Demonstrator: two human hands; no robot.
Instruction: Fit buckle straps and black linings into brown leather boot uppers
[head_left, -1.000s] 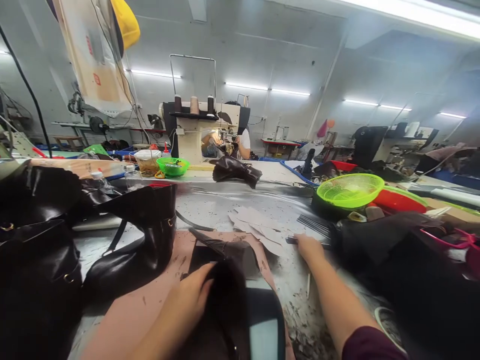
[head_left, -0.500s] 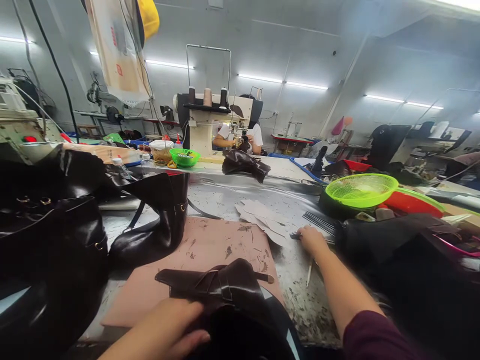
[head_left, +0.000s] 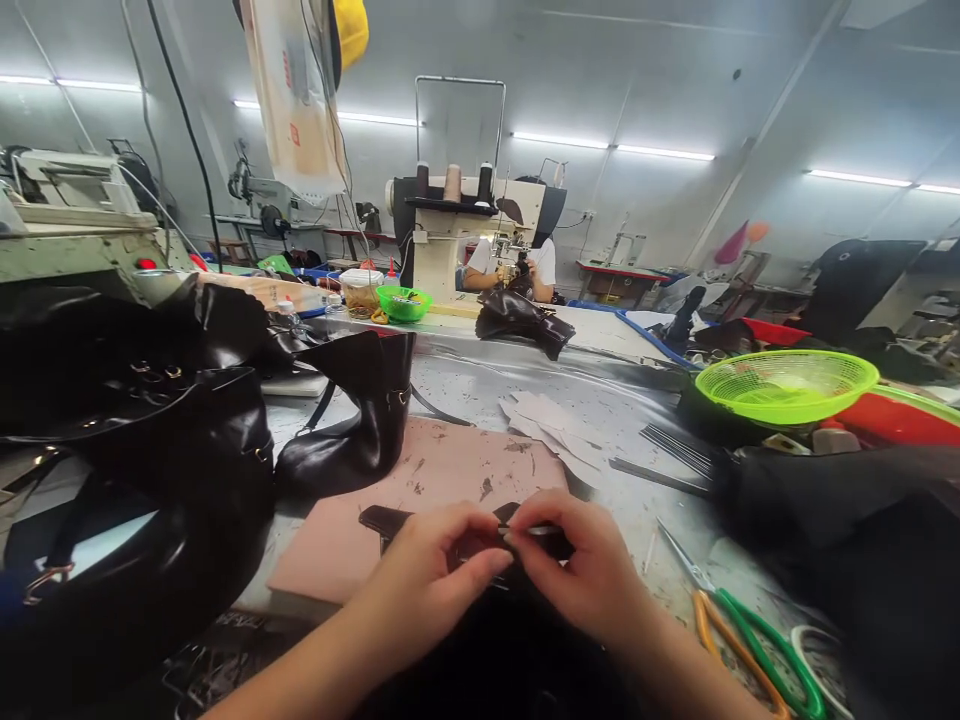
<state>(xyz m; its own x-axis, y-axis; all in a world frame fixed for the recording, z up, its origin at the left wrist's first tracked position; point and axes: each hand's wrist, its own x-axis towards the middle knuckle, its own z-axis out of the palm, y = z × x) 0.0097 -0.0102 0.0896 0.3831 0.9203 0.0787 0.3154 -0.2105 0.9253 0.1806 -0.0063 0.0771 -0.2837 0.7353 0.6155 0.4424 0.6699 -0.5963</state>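
My left hand (head_left: 431,575) and my right hand (head_left: 581,570) meet at the near edge of the table, both pinching a dark brown leather piece (head_left: 390,520) that lies on a pink cutting mat (head_left: 427,470). Between the fingertips shows a thin pale strip or tool (head_left: 536,530); I cannot make out what it is. A dark mass below the hands hides the rest of the leather. A dark brown boot (head_left: 352,440) lies on its side just left of the mat.
A heap of dark leather boots (head_left: 135,420) fills the left. Scissors with green and orange handles (head_left: 742,640) lie at the right, near black material (head_left: 825,500), a green basket (head_left: 784,385) and paper patterns (head_left: 555,425). Another person sits behind a sewing machine (head_left: 465,225) at the back.
My right hand came back from the far right of the table to the leather piece, joining my left hand. The view shifted right and the scissors came into sight.
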